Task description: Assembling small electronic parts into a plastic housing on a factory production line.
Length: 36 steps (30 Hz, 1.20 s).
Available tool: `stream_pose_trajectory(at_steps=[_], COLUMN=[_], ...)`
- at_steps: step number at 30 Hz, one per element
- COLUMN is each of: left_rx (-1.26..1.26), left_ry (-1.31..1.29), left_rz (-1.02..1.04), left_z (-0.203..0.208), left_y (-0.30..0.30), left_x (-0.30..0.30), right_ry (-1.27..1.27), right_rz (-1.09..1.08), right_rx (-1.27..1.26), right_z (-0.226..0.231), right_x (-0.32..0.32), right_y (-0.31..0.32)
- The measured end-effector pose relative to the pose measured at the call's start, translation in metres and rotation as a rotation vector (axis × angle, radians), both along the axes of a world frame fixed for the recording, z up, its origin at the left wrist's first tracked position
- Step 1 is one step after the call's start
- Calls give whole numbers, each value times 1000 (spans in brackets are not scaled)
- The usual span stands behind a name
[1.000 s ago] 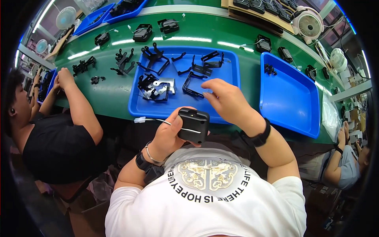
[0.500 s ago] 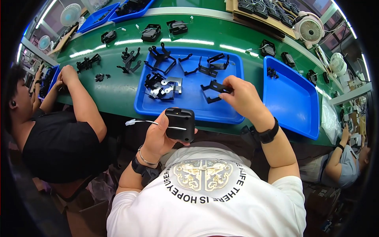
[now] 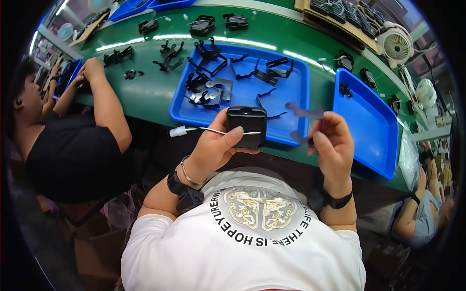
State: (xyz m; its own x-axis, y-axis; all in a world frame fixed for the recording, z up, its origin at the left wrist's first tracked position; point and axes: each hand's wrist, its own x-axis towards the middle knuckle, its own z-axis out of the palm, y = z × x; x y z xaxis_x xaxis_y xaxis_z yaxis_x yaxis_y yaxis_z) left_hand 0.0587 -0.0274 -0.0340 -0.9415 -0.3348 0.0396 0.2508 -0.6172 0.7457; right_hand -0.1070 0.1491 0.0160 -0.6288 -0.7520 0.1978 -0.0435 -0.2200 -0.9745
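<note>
My left hand (image 3: pixel 216 145) grips a black box-shaped part (image 3: pixel 246 126) with a thin white cable ending in a white connector (image 3: pixel 177 131). Beside it, my right hand (image 3: pixel 331 143) holds a thin black bracket (image 3: pixel 303 112), blurred by motion, raised near the box's right side. Both hands hover over the near edge of a blue tray (image 3: pixel 296 89) that carries several black brackets (image 3: pixel 208 89).
A second blue tray (image 3: pixel 369 126) sits to the right on the green table (image 3: pixel 145 92). Loose black parts (image 3: pixel 170 51) lie farther back. A person in black (image 3: pixel 73 155) works at my left; another person (image 3: pixel 422 213) sits at the right. A small fan (image 3: pixel 397 44) stands at the back.
My right hand lifted a black bracket out of the blue tray and brought it back toward the box. My left hand kept hold of the box and raised it slightly.
</note>
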Motion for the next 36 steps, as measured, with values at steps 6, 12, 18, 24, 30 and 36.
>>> stream_pose_trajectory(at_steps=[6,12,18,24,30,36], left_rx=[-227,-357,-349,10,1,-65], left_ry=[39,0,-36,-222,-247,-185], left_rz=[14,85,114,-38,-24,60], left_z=[3,8,2,26,23,17], left_y=[9,14,9,7,3,1], left_x=[-16,-18,-22,-30,-32,-36], right_ry=[-246,-261,-323,-419,-540,-466], right_rz=[107,231,245,419,422,404], right_rx=[-69,-12,138,148,119,71], right_z=[-6,-15,-22,-35,-35,-37], right_x=[13,9,8,-5,-2,-2], right_y=[10,6,-14,-19,-22,-25])
